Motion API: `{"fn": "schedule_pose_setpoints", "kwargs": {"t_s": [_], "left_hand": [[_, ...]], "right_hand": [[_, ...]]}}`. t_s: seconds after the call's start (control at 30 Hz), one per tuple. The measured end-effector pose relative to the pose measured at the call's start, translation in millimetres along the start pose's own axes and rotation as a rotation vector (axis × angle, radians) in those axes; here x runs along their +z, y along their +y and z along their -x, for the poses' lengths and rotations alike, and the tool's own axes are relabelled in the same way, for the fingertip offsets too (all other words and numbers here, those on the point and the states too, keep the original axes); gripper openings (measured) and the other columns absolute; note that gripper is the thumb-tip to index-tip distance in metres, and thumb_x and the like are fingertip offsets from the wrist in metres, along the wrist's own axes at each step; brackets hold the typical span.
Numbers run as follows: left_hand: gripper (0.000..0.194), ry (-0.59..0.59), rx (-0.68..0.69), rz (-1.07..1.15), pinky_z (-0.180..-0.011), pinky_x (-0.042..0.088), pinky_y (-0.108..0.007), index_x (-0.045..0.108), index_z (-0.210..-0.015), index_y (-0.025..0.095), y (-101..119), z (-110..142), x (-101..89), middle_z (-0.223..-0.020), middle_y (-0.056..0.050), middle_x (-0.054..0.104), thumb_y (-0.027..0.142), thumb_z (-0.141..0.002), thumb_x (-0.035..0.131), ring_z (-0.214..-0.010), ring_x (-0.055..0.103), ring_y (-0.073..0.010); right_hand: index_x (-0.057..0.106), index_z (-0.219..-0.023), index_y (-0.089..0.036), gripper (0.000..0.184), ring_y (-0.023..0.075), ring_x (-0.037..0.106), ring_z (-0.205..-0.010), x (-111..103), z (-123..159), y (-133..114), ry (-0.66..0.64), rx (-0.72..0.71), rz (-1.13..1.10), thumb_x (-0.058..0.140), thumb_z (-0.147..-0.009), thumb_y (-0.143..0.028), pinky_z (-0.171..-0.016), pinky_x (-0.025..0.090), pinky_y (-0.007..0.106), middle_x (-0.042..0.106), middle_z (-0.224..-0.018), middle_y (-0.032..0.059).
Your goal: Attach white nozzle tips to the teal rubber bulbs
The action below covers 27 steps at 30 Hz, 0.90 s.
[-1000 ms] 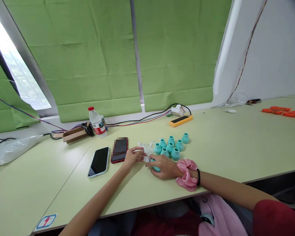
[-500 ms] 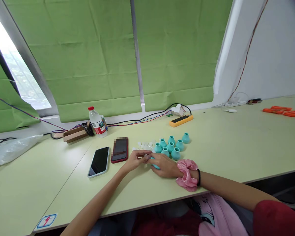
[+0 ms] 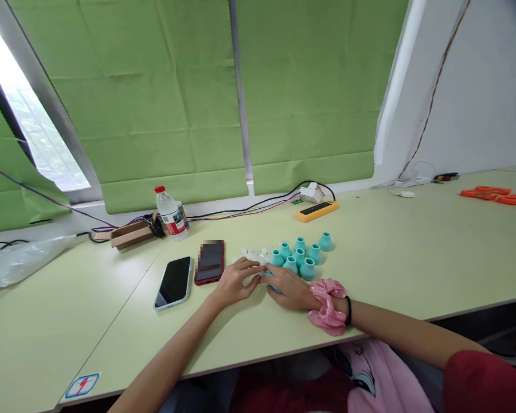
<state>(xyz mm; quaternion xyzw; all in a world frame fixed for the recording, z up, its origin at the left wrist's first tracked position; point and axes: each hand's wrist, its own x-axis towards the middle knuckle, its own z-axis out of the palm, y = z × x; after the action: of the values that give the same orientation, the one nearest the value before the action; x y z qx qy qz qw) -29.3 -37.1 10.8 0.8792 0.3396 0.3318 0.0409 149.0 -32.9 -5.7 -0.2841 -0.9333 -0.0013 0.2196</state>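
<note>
My left hand (image 3: 237, 282) reaches in from the left, thumb and fingers closed on a small whitish piece (image 3: 261, 273) whose shape is hard to make out. Against its fingertips, my right hand (image 3: 291, 288) is curled low over the table round a turquoise vase-shaped piece (image 3: 274, 287), mostly hidden by the fingers. Just behind my right hand stand several more turquoise vase-shaped pieces (image 3: 300, 256), their round necks facing up. Small white, translucent pieces (image 3: 253, 254) lie scattered beyond my left hand.
Left of my hands lie a pale-cased phone (image 3: 174, 282) and a red-cased phone (image 3: 210, 262). Farther back are a bottle (image 3: 171, 213), an open cardboard box (image 3: 133, 234), cables and a yellow power strip (image 3: 317, 211). Orange scissors (image 3: 499, 195) lie far right; a plastic bag (image 3: 26, 258) lies left.
My left hand's fingers have lifted and arched, with the thumb lower and apart from the index finger. My right hand has shifted slightly, covering more of the turquoise piece.
</note>
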Motion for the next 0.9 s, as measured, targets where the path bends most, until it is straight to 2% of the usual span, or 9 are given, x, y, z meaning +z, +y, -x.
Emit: {"fn": "schedule_pose_setpoints", "kwargs": {"t_s": [0.17, 0.4, 0.57, 0.9], "left_hand": [[0.027, -0.030, 0.063, -0.089, -0.072, 0.042, -0.031, 0.058, -0.100, 0.023, -0.8, -0.4, -1.0, -0.097, -0.007, 0.059, 0.021, -0.077, 0.043, -0.086, 0.050, -0.0178], [0.024, 0.091, 0.175, -0.215, -0.066, 0.044, -0.028, 0.059, -0.094, 0.022, -6.3, 0.8, 6.8, -0.094, -0.006, 0.059, 0.015, -0.077, 0.043, -0.083, 0.048, -0.0156], [0.018, 0.124, 0.200, -0.269, -0.064, 0.043, -0.026, 0.060, -0.085, 0.020, -4.6, 0.0, 8.2, -0.087, -0.005, 0.058, 0.014, -0.076, 0.045, -0.081, 0.046, -0.0150], [0.016, 0.032, 0.164, -0.379, -0.062, 0.041, -0.026, 0.053, -0.076, 0.015, 5.1, -2.2, 7.2, -0.079, -0.006, 0.052, 0.013, -0.080, 0.037, -0.080, 0.043, -0.0153]], "right_hand": [[0.051, -0.099, -0.020, 0.029, 0.0154, 0.047, -0.080, 2.1, 0.4, 2.2, 0.000, -0.002, 0.010, 0.041, -0.073, -0.013, -0.067, 0.039, 0.028, 0.044, -0.094, 0.0062], [0.050, -0.101, -0.020, 0.029, 0.0155, 0.048, -0.083, 2.4, 0.2, 2.9, 0.003, 0.002, 0.008, 0.039, -0.075, -0.014, -0.070, 0.039, 0.029, 0.044, -0.097, 0.0067], [0.049, -0.103, -0.021, 0.030, 0.0153, 0.049, -0.081, 2.5, 0.2, 3.0, -0.015, 0.008, 0.022, 0.039, -0.075, -0.016, -0.069, 0.039, 0.029, 0.043, -0.100, 0.0065], [0.050, -0.100, -0.019, 0.026, 0.0145, 0.048, -0.076, 1.5, -0.6, 2.7, -0.052, 0.017, 0.080, 0.040, -0.076, -0.020, -0.065, 0.037, 0.028, 0.043, -0.099, 0.0068]]}}
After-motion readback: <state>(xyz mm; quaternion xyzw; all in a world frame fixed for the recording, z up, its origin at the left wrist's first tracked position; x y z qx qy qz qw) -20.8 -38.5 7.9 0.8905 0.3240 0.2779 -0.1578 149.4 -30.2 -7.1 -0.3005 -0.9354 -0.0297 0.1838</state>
